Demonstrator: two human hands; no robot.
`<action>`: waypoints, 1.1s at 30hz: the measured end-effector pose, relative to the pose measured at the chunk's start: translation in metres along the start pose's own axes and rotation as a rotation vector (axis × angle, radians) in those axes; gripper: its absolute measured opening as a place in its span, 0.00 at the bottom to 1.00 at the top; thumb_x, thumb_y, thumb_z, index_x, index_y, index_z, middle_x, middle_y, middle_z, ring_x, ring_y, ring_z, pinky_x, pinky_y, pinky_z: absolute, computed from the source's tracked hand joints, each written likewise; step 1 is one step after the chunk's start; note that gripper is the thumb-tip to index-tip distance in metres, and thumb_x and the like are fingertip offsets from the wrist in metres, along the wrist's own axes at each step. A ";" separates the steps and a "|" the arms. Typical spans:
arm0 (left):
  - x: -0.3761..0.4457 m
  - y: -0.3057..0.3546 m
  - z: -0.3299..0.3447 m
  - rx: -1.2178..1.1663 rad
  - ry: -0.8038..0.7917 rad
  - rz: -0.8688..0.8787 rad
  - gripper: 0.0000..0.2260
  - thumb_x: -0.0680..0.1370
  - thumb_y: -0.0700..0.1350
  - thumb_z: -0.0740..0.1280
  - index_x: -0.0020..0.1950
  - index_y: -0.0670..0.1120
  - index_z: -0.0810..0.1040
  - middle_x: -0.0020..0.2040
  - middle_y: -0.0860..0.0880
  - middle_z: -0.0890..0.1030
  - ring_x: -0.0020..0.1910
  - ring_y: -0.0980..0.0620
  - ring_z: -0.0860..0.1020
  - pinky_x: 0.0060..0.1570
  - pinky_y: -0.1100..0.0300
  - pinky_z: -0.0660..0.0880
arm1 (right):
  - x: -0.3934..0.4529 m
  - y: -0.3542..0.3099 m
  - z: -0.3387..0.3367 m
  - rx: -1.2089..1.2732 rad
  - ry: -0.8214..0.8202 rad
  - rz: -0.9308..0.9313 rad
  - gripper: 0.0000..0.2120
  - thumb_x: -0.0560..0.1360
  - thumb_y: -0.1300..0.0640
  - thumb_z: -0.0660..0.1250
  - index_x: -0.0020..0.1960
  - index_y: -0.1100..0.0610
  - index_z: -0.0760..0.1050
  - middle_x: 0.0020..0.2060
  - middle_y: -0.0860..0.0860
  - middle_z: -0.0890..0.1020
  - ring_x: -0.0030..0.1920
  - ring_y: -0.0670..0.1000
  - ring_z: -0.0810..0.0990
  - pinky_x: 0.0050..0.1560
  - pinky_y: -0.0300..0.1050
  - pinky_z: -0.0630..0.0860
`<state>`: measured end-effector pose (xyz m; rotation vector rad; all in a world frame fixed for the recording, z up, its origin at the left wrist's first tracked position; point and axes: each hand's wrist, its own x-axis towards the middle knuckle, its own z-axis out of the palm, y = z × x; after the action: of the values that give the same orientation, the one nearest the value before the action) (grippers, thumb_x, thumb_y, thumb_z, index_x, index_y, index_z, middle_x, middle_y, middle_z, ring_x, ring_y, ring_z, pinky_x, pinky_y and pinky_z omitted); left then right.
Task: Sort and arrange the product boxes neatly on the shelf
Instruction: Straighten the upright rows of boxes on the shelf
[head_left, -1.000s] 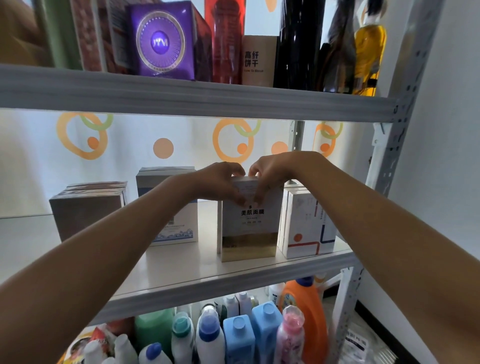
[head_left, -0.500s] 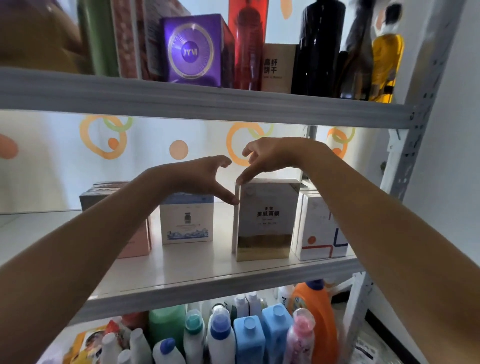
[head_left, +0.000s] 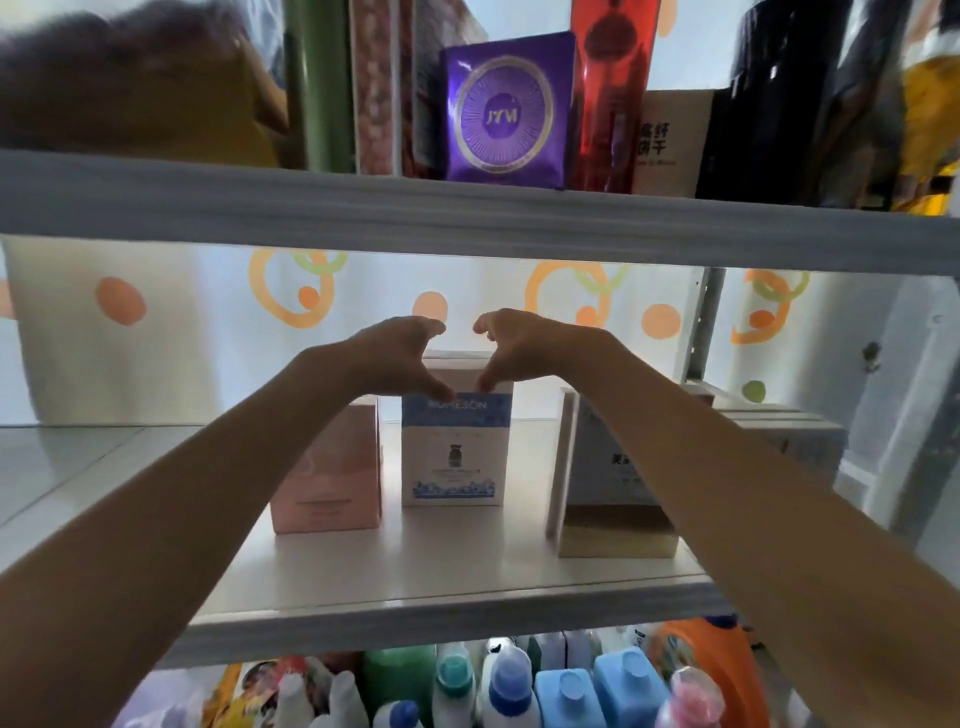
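Your hands have moved off the grey-and-gold box (head_left: 613, 483), which a second ago you gripped by its top edge. That box now stands upright at the right of the middle shelf (head_left: 441, 603), untouched, with your right forearm crossing in front of it. Treat it as placed.

Both hands are now at the blue-and-white box (head_left: 454, 452) in the centre of the shelf. Your left hand (head_left: 387, 358) and right hand (head_left: 524, 348) arch over its top, fingers spread and gently curved, thumbs reaching down to the front upper edge. The thumbs appear to touch the box; a closed grip is not visible, so regard both hands as released.

The blue-and-white box stands upright, set slightly further back than the pink box (head_left: 330, 467) just beside it on the left. A clear gap separates it from the grey-and-gold box.

Judged from this layout, the current step is aligning the centre box. Draw it forward to match its neighbours and close the gap on the right.
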<state>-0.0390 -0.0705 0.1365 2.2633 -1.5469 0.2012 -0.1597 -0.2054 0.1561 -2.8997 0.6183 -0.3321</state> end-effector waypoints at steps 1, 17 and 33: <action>0.004 -0.004 -0.001 0.018 -0.021 -0.004 0.44 0.67 0.54 0.79 0.77 0.43 0.62 0.76 0.45 0.66 0.74 0.45 0.64 0.71 0.52 0.62 | 0.006 -0.002 0.003 -0.018 -0.008 0.001 0.43 0.68 0.53 0.79 0.76 0.57 0.61 0.73 0.53 0.68 0.71 0.55 0.68 0.66 0.45 0.69; 0.035 -0.024 -0.002 0.113 -0.123 0.015 0.21 0.71 0.52 0.75 0.60 0.43 0.82 0.54 0.46 0.82 0.51 0.47 0.77 0.48 0.56 0.71 | 0.047 -0.013 0.013 -0.168 -0.157 -0.021 0.36 0.61 0.50 0.82 0.66 0.53 0.74 0.56 0.50 0.79 0.53 0.52 0.78 0.47 0.43 0.76; 0.020 -0.016 -0.006 0.083 -0.151 -0.041 0.34 0.68 0.52 0.79 0.70 0.44 0.72 0.62 0.46 0.78 0.58 0.47 0.74 0.58 0.55 0.71 | 0.036 -0.017 0.026 -0.160 -0.188 0.037 0.36 0.57 0.48 0.81 0.60 0.50 0.70 0.51 0.49 0.79 0.48 0.51 0.80 0.54 0.50 0.80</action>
<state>-0.0158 -0.0806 0.1446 2.4217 -1.5920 0.0867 -0.1145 -0.2021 0.1414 -3.0180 0.6941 -0.0040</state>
